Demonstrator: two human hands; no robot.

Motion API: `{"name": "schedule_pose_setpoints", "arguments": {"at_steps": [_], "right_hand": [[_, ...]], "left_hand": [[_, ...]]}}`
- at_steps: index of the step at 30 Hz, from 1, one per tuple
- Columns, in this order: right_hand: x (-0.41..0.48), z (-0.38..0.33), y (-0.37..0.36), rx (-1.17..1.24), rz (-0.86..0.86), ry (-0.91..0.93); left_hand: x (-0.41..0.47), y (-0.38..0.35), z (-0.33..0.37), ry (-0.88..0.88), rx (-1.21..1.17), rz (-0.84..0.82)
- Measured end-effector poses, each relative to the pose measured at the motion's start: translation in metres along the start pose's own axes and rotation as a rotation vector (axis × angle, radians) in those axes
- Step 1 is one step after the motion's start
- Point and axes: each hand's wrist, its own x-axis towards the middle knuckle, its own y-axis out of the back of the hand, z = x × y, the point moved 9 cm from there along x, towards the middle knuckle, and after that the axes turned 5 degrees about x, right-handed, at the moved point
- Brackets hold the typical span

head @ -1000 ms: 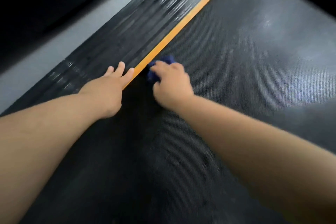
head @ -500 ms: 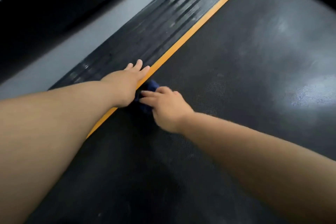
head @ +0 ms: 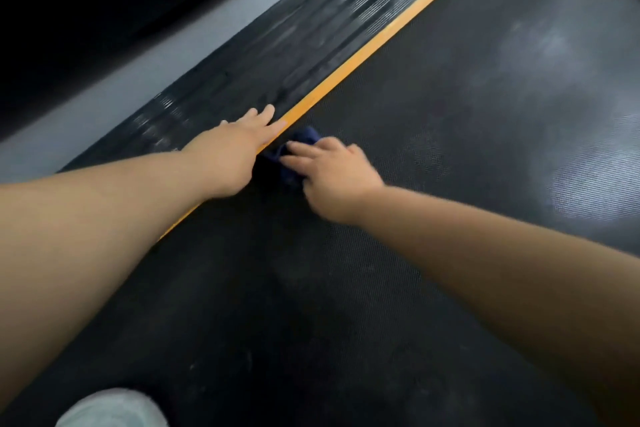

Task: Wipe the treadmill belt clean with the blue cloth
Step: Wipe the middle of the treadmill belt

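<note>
Since half a second ago, the right hand [head: 332, 177] has pushed the crumpled dark blue cloth [head: 304, 136] a little forward along the belt's edge, so the cloth now sits nearly level with the left fingertips, and a pale grey rounded shape [head: 110, 409] has come into view at the bottom left. The cloth lies on the black textured treadmill belt [head: 450, 149], just beside the narrow orange stripe [head: 381, 42] that borders it. The right hand's fingers lie nearly straight across the cloth and press it onto the belt; the hand is motion-blurred and the thumb is hidden. The left hand [head: 239, 149] lies flat, palm down, fingers straight and holding nothing, resting across the orange stripe and onto the black ribbed side rail [head: 311, 45]. Beyond the rail runs a strip of grey floor [head: 138, 87]. Pale, dull patches show on the belt's right part.
</note>
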Motion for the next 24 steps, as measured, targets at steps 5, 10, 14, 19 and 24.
{"name": "schedule_pose_setpoints", "arguments": {"at_steps": [5, 10, 14, 19, 24], "right_hand": [[-0.013, 0.123, 0.051, 0.048, 0.153, -0.513], [0.003, 0.055, 0.031, -0.002, 0.15, -0.378], [0.013, -0.035, -0.007, -0.012, 0.005, 0.03], [0.009, 0.069, 0.036, 0.081, 0.139, -0.26], [-0.004, 0.078, 0.043, 0.107, 0.126, -0.483]], "left_hand": [[-0.031, -0.021, -0.013, 0.083, 0.005, 0.074], [-0.026, -0.026, -0.02, 0.182, -0.105, 0.068], [-0.018, -0.03, -0.029, 0.15, -0.087, 0.001], [-0.013, -0.035, -0.032, 0.09, -0.119, -0.042], [-0.016, -0.032, -0.029, 0.145, -0.107, -0.058]]}}
